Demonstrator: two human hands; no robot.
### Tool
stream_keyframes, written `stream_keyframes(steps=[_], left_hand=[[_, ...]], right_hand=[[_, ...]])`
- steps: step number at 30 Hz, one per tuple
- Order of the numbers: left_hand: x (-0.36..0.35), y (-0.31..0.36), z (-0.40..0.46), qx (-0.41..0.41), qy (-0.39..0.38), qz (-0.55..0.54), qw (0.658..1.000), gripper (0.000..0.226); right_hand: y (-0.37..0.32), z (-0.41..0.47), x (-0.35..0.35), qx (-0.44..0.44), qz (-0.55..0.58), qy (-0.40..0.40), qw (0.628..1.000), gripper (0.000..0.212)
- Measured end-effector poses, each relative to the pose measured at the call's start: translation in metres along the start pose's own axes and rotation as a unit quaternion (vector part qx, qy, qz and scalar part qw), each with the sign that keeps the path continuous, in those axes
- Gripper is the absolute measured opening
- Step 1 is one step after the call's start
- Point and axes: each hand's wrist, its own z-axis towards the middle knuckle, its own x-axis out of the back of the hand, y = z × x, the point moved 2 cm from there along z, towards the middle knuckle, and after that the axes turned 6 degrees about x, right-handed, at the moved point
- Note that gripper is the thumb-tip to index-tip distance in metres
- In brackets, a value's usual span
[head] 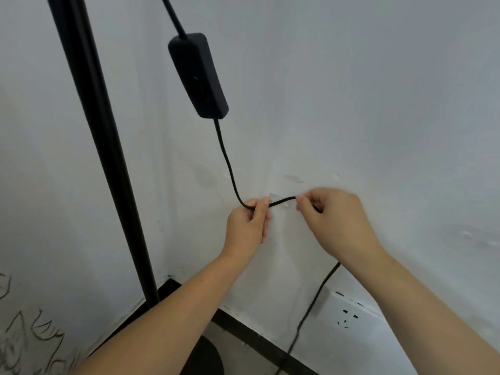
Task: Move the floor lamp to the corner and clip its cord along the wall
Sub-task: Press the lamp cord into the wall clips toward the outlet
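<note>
The black floor lamp pole [105,147] stands in the corner, its round base [208,358] partly hidden under my left forearm. A black cord [226,158] hangs from an inline switch [197,77] and bends right along the white wall. My left hand [247,228] pinches the cord at the bend. My right hand [335,220] pinches it a short way to the right. The stretch between my hands lies against a clear clip [281,203] on the wall. Below my right wrist the cord [311,304] drops toward the floor.
Another clear clip [293,178] and a small round pad [335,176] stick to the wall above my hands. A white wall socket [349,315] sits low on the right. A black skirting strip [251,334] runs along the floor. Black line drawings [29,339] mark the left wall.
</note>
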Motion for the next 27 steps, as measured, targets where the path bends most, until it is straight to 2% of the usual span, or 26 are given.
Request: stream_keyframes(steps=[6, 9, 15, 20, 24, 27], left_hand=[[0.001, 0.001, 0.006, 0.042, 0.039, -0.041, 0.998, 0.048], [-0.002, 0.008, 0.010, 0.054, 0.033, -0.079, 0.995, 0.046], [-0.003, 0.013, 0.007, 0.054, 0.015, -0.072, 0.996, 0.042], [-0.004, 0.016, 0.004, 0.066, 0.022, -0.073, 0.995, 0.042], [-0.012, 0.015, -0.005, 0.077, 0.007, -0.092, 0.993, 0.045], [-0.023, 0.007, -0.022, 0.077, -0.011, -0.075, 0.994, 0.042]], right_hand=[[-0.003, -0.004, -0.003, 0.020, -0.042, 0.028, 0.999, 0.048], [0.002, -0.004, -0.001, 0.017, -0.016, 0.034, 0.999, 0.044], [0.024, -0.026, 0.000, -0.025, 0.029, 0.052, 0.998, 0.044], [0.046, -0.058, -0.034, -0.090, 0.136, -0.052, 0.985, 0.042], [0.054, -0.076, -0.056, -0.141, 0.262, -0.187, 0.936, 0.037], [0.068, -0.095, -0.041, -0.172, 0.280, -0.255, 0.909, 0.038]])
